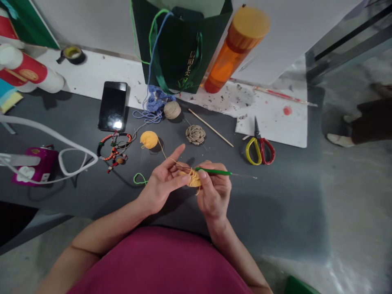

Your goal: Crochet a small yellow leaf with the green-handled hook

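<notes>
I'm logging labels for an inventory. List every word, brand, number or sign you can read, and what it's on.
Nothing is clear enough to quote.
Bag: gold characters above a green mark; too small and blurred to read.
Red-and-white bottle: gold emblem, illegible.
Purple box: white markings, illegible.

I seem to be in a craft workshop or studio, though I cannot tell which. My dark worktop (281,228) carries scissors (262,152), a tape roll (78,58), a beige yarn ball (172,110) and a yellow yarn ball (149,139); I hold a green crochet hook (217,172). The white board (275,114) is specked and stained, the grey floor (355,196) concrete-like.
</notes>
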Tool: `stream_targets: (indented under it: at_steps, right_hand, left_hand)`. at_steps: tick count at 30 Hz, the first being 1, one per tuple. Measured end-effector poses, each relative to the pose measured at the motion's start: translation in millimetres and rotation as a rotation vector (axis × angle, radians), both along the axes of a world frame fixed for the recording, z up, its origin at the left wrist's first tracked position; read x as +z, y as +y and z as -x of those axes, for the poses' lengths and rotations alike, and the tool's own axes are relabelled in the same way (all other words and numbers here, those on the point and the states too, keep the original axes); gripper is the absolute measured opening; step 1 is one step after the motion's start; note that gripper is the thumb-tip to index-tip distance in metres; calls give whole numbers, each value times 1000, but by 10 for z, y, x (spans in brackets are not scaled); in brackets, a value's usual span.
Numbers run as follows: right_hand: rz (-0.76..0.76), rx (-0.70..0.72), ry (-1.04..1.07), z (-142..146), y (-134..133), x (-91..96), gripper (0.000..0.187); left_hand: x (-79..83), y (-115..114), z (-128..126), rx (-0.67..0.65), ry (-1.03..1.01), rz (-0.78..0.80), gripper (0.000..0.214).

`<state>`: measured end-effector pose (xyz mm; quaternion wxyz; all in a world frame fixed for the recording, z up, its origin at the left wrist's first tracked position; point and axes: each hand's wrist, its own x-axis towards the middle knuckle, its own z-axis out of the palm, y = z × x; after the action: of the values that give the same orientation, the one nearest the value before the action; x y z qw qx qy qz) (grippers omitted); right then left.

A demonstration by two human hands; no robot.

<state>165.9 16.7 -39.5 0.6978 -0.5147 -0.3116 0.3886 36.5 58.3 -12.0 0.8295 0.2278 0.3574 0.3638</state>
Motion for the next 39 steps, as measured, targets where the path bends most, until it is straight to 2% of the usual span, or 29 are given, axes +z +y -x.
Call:
stream_targets:
  at_steps: [5,12,18,21,25,27,31,39]
  right_hand:
    - [33,93,-93,-48,-34,-43,5]
    - [-42,64,-266,-5,-1,32,5]
    - [23,10,-164,-11,-11,-45,7]
    - [9,25,-143,-16,-13,-58,6]
    - [-23,-36,-177,-9,8,-44,6]
    - [-2,-54,-145,-4,27,-47,9]
    - [56,-73,-47,9,68,-51,17]
    - [54,29,59,21,58,-47,17]
  left_hand:
    - [-21,-8,-13,8,39,-56,85]
    - [-16,-37,-25,76,143,-202,79]
    - [-14,-15,-9,-62,82,-106,103]
    - [-15,-15,-14,-57,57,-70,114]
    - [-27,-17,-19,-61,30,-77,120]
    - [-29,-8,-16,-64,30,-78,117]
    - [-13,20,-10,-15,40,-78,92]
    - [10,18,-37,43,60,-65,96]
